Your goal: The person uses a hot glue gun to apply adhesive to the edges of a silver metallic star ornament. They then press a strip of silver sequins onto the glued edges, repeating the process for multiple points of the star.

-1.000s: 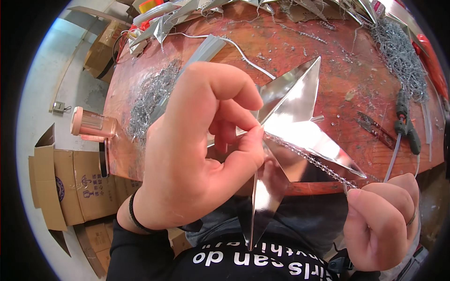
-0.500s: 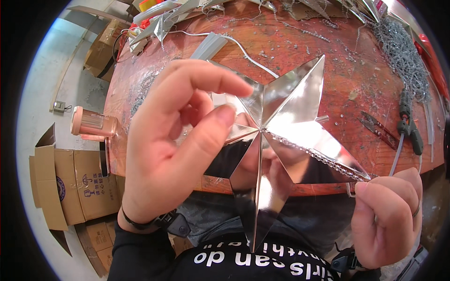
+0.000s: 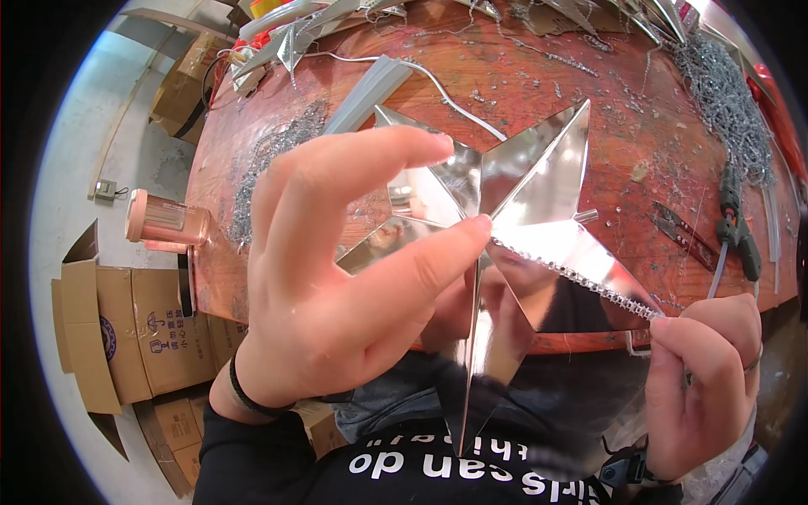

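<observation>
A mirror-silver folded star (image 3: 539, 172) with long points lies at the table's near edge, its lowest point reaching over my lap. Along the ridge of its lower right point runs a silver rhinestone chain (image 3: 581, 280), from the middle to the tip. My right hand (image 3: 707, 370) pinches the outer end of this chain at that tip. The thumb tip of my left hand (image 3: 337, 269) presses at the star's centre, by the chain's inner end. Its index finger is curved and held apart from the thumb, with nothing between them. My left hand hides part of the star's left side.
On the right lie a glue gun (image 3: 734, 223), small thread snips (image 3: 682, 231) and a heap of silver chain (image 3: 724, 109). Clear glue sticks (image 3: 368, 94) and a white cord (image 3: 446, 94) lie farther back. A pink cup (image 3: 166, 220) and cardboard boxes (image 3: 139, 328) are at left.
My left hand has moved right and down, bringing its thumb onto the star's centre. The star has shifted slightly right. My right hand keeps its pinch at the tip.
</observation>
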Available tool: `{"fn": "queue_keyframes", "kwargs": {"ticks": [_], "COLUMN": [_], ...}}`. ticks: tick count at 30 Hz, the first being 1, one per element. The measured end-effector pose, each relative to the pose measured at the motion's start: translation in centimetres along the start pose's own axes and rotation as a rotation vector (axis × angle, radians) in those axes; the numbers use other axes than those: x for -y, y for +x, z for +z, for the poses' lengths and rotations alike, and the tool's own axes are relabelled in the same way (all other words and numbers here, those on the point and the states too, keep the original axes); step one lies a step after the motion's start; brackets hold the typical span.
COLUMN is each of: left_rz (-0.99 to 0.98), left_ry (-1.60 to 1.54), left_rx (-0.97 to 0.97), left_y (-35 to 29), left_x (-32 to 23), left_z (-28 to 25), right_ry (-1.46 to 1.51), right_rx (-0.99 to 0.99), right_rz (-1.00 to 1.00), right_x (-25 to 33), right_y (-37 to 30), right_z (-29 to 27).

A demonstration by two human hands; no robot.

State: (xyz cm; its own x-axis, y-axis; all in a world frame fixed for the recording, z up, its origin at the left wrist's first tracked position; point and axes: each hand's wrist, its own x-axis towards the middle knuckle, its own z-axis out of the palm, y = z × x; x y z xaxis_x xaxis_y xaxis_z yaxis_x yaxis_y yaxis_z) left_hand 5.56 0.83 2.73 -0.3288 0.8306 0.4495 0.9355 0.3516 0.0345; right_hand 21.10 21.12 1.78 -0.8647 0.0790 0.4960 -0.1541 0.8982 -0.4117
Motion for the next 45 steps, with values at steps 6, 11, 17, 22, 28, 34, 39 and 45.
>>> {"fn": "queue_keyframes", "kwargs": {"ticks": [6, 11, 17, 22, 28, 34, 39, 45], "left_rz": [0.200, 0.255, 0.288, 0.230, 0.192, 0.165, 0.156, 0.153], "left_ry": [0.184, 0.243, 0.259, 0.244, 0.226, 0.204, 0.188, 0.186], "left_rx": [-0.079, -0.108, -0.065, -0.026, 0.024, 0.040, 0.026, 0.030], "left_y": [-0.7, -0.5, -0.3, -0.2, -0.2, -0.3, -0.4, -0.5], "left_x": [0.8, 0.9, 0.9, 0.1, -0.1, -0.4, -0.4, -0.4], "left_z": [0.8, 1.1, 0.8, 0.6, 0.5, 0.5, 0.7, 0.7], "right_ry": [0.028, 0.147, 0.533, 0.793, 0.753, 0.770, 0.798, 0.844], "right_rx": [-0.018, 0.010, -0.108, -0.147, -0.003, -0.008, -0.008, 0.008], "right_rz": [0.030, 0.169, 0.502, 0.733, 0.820, 0.836, 0.854, 0.840], "right_x": [-0.4, -0.7, -2.4, -2.9, -3.1, -3.1, -3.1, -3.5], "right_y": [-0.6, -1.5, -3.4, -3.4, -2.7, -2.6, -2.5, -2.7], "right_z": [0.3, -0.5, -0.6, -0.2, -0.8, -0.3, -0.2, -0.1]}}
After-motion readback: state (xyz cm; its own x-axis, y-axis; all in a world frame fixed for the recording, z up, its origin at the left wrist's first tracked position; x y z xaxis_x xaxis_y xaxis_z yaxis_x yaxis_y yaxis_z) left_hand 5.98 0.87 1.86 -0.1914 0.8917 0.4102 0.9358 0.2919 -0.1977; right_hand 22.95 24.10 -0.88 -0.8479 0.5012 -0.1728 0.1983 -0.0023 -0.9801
